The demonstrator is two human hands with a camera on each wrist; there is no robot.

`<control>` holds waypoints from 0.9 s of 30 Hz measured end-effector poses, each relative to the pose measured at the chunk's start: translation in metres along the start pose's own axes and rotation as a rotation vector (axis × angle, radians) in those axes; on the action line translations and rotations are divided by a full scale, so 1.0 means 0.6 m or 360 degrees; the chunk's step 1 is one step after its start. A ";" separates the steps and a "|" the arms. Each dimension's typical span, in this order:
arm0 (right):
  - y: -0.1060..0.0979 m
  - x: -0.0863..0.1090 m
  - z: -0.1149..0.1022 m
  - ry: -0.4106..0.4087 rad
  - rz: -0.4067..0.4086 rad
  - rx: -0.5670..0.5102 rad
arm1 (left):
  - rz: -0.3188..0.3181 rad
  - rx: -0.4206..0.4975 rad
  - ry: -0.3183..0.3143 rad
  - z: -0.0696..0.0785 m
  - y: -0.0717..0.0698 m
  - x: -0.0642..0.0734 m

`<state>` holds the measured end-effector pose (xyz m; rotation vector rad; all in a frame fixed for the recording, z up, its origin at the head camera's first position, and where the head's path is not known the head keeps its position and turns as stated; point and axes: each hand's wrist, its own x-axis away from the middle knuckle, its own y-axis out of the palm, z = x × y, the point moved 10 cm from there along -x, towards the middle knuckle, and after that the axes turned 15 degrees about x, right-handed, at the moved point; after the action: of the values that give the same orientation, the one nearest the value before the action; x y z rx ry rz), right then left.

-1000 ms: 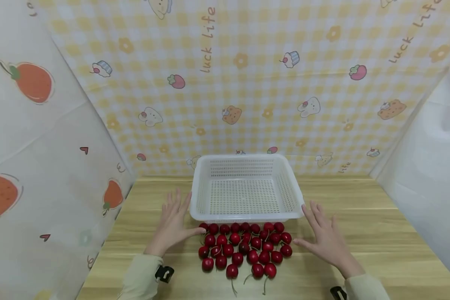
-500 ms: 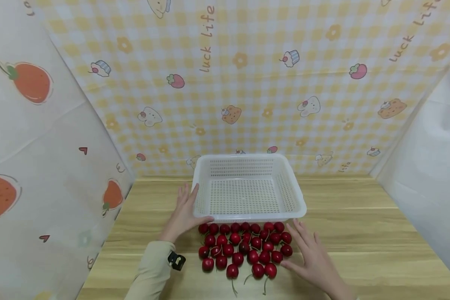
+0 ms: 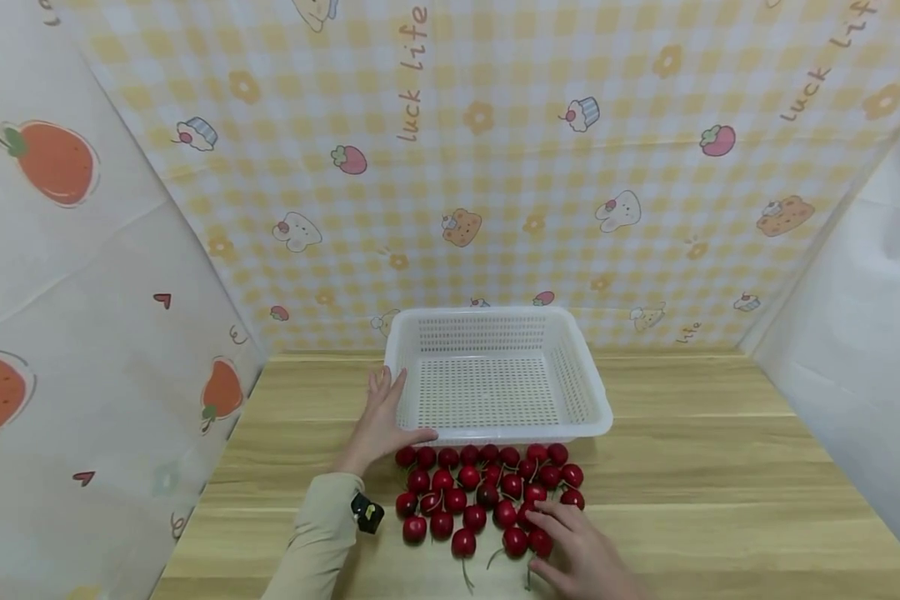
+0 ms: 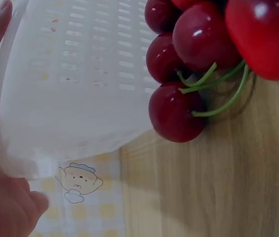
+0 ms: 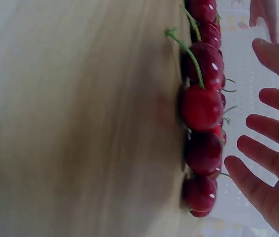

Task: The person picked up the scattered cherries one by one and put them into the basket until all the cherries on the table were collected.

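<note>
My left hand (image 3: pixel 378 425) holds the front left corner of a white plastic basket (image 3: pixel 506 433), the thumb lying along the front rim and the fingers at the left side. In the left wrist view, part of that hand (image 4: pixel 6 197) shows at the basket's translucent rim. Several rows of dark red cherries (image 3: pixel 463 543), some with green stems, lie right before the basket. Over their front right part reaches my right hand (image 3: pixel 581 554), hiding some of them. In the right wrist view, its spread fingers (image 5: pixel 272 131) hold nothing, close above the cherries (image 5: pixel 202 108).
The basket stands on a light wood-grain table (image 3: pixel 705 467), near the back. A yellow checked cloth (image 3: pixel 525 183) with cartoon prints rises behind the table. White printed sheeting (image 3: pixel 135 350) borders it on the left, and plain white sheeting (image 3: pixel 855 317) on the right.
My left hand has moved right onto the basket's front left corner. My right hand has left the basket's right side and come left and toward me, over the cherries.
</note>
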<state>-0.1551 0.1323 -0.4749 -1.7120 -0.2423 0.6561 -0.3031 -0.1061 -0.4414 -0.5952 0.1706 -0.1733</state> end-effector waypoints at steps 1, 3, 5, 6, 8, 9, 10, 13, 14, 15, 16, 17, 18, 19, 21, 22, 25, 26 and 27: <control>0.006 0.000 0.000 0.0020 -0.0056 -0.0030 | 0.0000 -0.0001 -0.0010 -0.002 0.000 0.000; 0.017 0.001 0.002 0.0069 -0.0153 -0.0084 | -0.0003 -0.0003 -0.0026 -0.005 0.001 -0.002; 0.026 0.002 0.004 0.0118 -0.0249 -0.0134 | 0.0008 -0.0031 -0.0022 -0.005 0.000 -0.004; 0.032 0.003 0.005 0.0146 -0.0303 -0.0161 | 0.0016 -0.0049 -0.0017 -0.005 0.000 -0.006; 0.040 0.003 0.008 0.0184 -0.0363 -0.0197 | 0.0026 -0.0091 -0.0003 -0.002 0.000 -0.010; 0.044 0.002 0.008 0.0195 -0.0380 -0.0213 | 0.0027 -0.0114 0.0010 -0.001 0.000 -0.012; 0.047 0.002 0.008 0.0205 -0.0399 -0.0232 | 0.0027 -0.0132 0.0027 0.001 0.000 -0.014; 0.054 0.001 0.010 0.0237 -0.0427 -0.0276 | 0.0018 -0.0206 0.0090 0.009 0.003 -0.021; 0.055 0.000 0.010 0.0242 -0.0429 -0.0284 | 0.0017 -0.0226 0.0113 0.012 0.003 -0.023; 0.056 0.000 0.010 0.0240 -0.0426 -0.0287 | 0.0014 -0.0244 0.0123 0.013 0.004 -0.024; 0.057 0.000 0.008 0.0228 -0.0414 -0.0282 | 0.0011 -0.0260 0.0125 0.013 0.005 -0.025; 0.057 0.000 0.007 0.0216 -0.0399 -0.0277 | 0.0009 -0.0278 0.0124 0.013 0.006 -0.026; 0.056 0.000 0.007 0.0209 -0.0389 -0.0273 | 0.0005 -0.0289 0.0120 0.012 0.007 -0.027; 0.056 0.000 0.006 0.0200 -0.0380 -0.0273 | 0.0002 -0.0300 0.0115 0.011 0.008 -0.027; 0.057 0.000 0.005 0.0193 -0.0377 -0.0287 | -0.0008 -0.0306 0.0089 0.007 0.009 -0.028; 0.057 -0.001 0.006 0.0200 -0.0387 -0.0303 | -0.0013 -0.0312 0.0080 0.006 0.010 -0.028; 0.059 -0.002 0.007 0.0220 -0.0428 -0.0359 | -0.0028 -0.0322 0.0065 0.002 0.012 -0.029; 0.060 -0.003 0.007 0.0216 -0.0442 -0.0375 | -0.0030 -0.0324 0.0061 0.000 0.012 -0.030; 0.061 -0.003 0.008 0.0215 -0.0458 -0.0386 | -0.0033 -0.0333 0.0057 -0.001 0.012 -0.031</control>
<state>-0.1659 0.1261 -0.5096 -1.8971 -0.4778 0.3065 -0.3202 -0.0964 -0.4440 -0.8026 0.2192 -0.1877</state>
